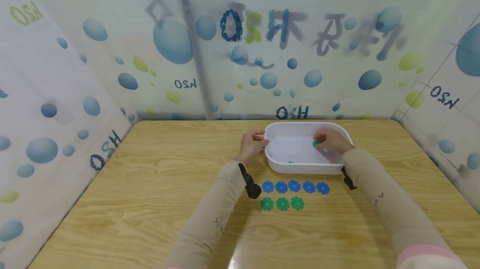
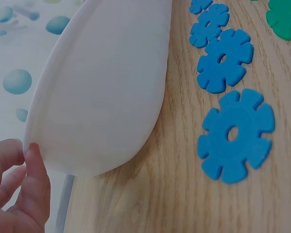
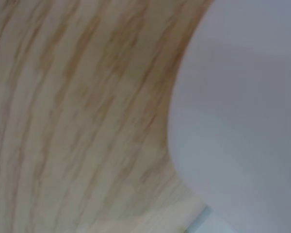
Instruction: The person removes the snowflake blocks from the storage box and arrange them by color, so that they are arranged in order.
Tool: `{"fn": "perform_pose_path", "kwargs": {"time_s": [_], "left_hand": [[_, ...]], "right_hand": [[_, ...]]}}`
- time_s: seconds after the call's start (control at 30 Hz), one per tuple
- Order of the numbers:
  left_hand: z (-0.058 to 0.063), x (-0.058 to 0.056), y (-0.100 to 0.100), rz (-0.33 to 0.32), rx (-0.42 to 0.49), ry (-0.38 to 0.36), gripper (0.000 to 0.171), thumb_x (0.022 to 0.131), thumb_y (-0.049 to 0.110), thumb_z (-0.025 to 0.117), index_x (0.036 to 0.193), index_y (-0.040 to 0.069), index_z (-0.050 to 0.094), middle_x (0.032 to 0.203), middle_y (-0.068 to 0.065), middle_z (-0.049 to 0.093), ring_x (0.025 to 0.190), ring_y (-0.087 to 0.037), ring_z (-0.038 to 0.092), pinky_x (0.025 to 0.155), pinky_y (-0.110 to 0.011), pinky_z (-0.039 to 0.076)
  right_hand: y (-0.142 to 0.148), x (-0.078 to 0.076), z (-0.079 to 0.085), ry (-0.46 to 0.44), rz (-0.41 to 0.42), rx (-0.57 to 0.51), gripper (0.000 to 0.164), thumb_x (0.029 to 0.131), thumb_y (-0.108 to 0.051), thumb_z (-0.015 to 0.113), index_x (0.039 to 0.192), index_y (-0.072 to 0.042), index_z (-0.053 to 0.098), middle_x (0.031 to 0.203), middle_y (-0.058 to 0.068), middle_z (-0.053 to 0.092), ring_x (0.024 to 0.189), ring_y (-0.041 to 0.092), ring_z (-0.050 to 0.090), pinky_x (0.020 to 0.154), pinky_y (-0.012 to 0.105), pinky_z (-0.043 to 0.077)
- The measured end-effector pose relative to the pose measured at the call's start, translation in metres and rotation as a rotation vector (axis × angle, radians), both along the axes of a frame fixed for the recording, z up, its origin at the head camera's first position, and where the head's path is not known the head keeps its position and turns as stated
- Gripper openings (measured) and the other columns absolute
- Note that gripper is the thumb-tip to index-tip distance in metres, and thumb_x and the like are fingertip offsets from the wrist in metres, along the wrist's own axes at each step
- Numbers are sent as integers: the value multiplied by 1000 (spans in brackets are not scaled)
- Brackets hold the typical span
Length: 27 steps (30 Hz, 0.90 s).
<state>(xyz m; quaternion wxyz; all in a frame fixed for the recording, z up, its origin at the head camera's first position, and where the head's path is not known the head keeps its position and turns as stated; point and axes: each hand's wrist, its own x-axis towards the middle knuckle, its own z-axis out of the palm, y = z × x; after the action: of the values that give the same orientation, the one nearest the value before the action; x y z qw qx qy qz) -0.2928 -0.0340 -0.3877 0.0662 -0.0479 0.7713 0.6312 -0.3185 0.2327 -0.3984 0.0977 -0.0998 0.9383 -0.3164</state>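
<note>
A white plastic basin [image 1: 288, 168] stands toward the back of the table. My left hand [image 1: 252, 146] pinches its left rim between thumb and fingers, also seen by the fingers [image 2: 35, 179] in the left wrist view. Inside the basin, at its right side, my right hand [image 1: 331, 139] pinches a green notched disc [image 1: 316, 144]. The right wrist view shows only the basin's wall [image 3: 233, 126], not the hand. Before the basin lies a row of several blue notched discs [image 1: 294, 186], with three green notched discs [image 1: 283, 204] in a row nearer me.
A sliver of another greenish piece [image 1: 290, 162] shows at the basin's near inner wall, mostly hidden. The wooden table [image 1: 150, 202] reaches back to a patterned curtain [image 1: 240, 77], with more patterned wall at both sides.
</note>
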Motion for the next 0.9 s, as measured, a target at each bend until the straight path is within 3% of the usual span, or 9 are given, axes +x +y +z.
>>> {"fn": "perform_pose_path", "kwargs": {"time_s": [0.2,0.5,0.63,0.77,0.9], "left_hand": [[0,0,0,6,-6,7,36,80,5,63,116,6,57,89,-9,55,70,-19,60,56,-26,54],[0,1,0,3,6,9,37,81,4,62,117,5,56,90,-10,54,78,-26,61,57,-26,54],[1,2,0,5,10,6,36,81,4,62,117,5,56,90,-10,54,78,-28,61,61,-30,54],[2,3,1,11,10,3,36,81,5,63,116,6,56,90,-9,54,77,-27,61,63,-31,54],[2,3,1,15,4,0,36,81,5,62,116,7,57,90,-9,54,77,-26,61,61,-29,54]], "right_hand": [[1,2,1,28,35,10,30,77,0,63,104,10,55,100,22,56,93,34,50,86,46,41],[1,3,1,18,4,50,31,76,-5,67,102,9,57,91,16,56,83,27,48,75,38,44],[7,4,-1,48,53,-27,31,75,-12,70,97,7,60,85,13,57,77,23,49,66,31,45],[12,8,2,60,108,-67,29,76,-14,69,97,6,61,86,13,58,78,24,51,67,31,46],[6,15,9,38,107,-12,26,81,-4,62,103,9,58,92,16,59,82,25,52,72,33,48]]}}
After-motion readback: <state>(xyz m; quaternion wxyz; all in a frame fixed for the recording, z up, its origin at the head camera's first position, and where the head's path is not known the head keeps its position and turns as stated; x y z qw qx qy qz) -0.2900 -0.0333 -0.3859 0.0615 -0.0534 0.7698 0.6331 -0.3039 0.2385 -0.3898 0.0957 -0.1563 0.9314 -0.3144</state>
